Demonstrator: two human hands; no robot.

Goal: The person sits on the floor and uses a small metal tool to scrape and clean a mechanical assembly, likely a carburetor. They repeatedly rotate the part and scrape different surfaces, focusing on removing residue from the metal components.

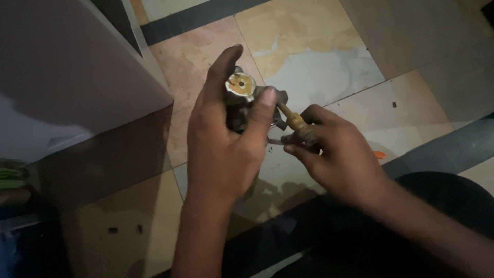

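Note:
My left hand (224, 139) grips a small dark metal part (247, 98) with a round brass-coloured cap on top, held above a tiled floor. Thumb and fingers wrap around its body, hiding most of it. My right hand (337, 154) holds a screwdriver with a yellowish wooden handle (297, 122). Its shaft points up and left into the side of the metal part. A thin metal piece sticks out just below the handle, between the two hands.
Large worn tiles (319, 62) in tan and grey cover the floor, with dark strips between some. A pale cabinet or box (67, 67) stands at the upper left. A small orange bit (379, 154) lies on the floor at right. My dark-clothed leg (442, 201) fills the lower right.

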